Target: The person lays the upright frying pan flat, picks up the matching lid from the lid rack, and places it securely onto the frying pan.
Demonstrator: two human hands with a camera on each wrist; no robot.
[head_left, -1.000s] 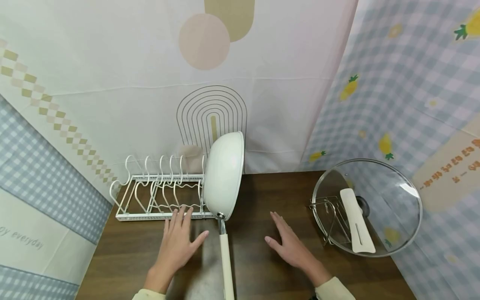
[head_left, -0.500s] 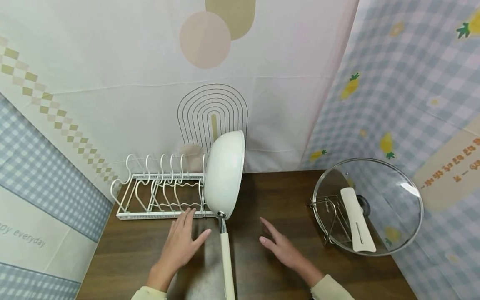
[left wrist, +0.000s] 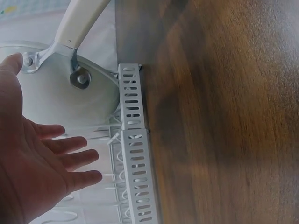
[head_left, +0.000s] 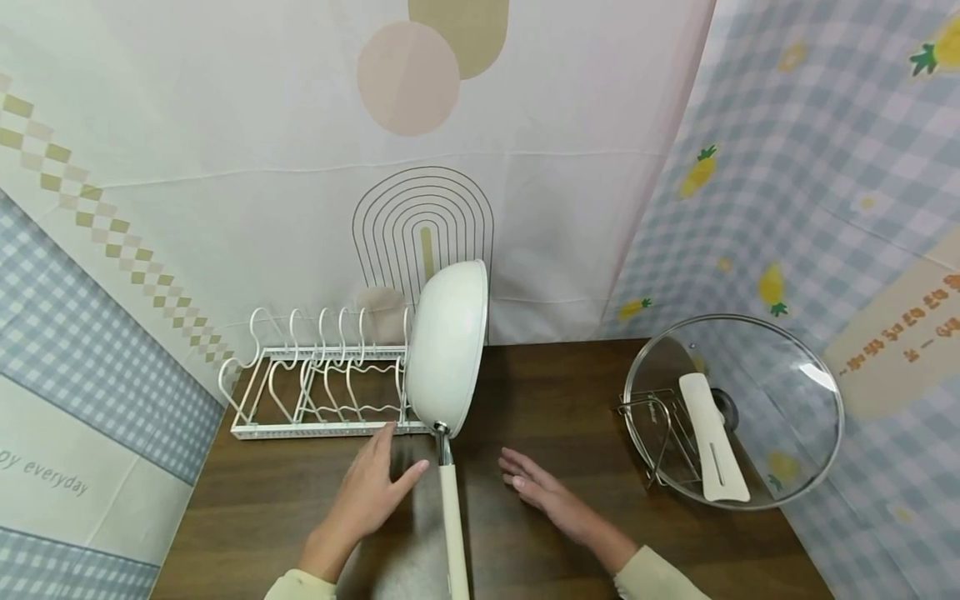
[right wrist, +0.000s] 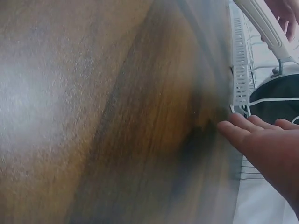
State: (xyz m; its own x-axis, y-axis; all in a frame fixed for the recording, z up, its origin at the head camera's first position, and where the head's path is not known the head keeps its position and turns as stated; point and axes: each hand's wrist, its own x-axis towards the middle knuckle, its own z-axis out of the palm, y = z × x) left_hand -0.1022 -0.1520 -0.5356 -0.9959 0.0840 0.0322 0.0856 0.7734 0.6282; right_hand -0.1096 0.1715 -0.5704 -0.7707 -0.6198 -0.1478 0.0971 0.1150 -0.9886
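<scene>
A white wok (head_left: 447,346) stands on its side in the right end of a white wire pan rack (head_left: 322,430), its cream handle (head_left: 453,529) pointing toward me. To the left of the handle my left hand (head_left: 367,492) is spread with thumb apart and holds nothing. My right hand (head_left: 547,496) hovers right of the handle, fingers extended and nothing in them. In the left wrist view the left fingers (left wrist: 77,161) lie over the rack's slots beside the pan. The right wrist view shows the wok's dark inside (right wrist: 275,95) behind a rack wire.
At the right, a glass lid (head_left: 795,400) with a cream handle strip (head_left: 712,442) leans in a small wire stand (head_left: 660,433) by the checked cloth. A printed white cloth (head_left: 562,167) hangs behind the brown wooden table (head_left: 540,383).
My right hand has moved left, closer to the wok's handle. The left hand has shifted slightly right and toward me. The wok, rack and lid stay put.
</scene>
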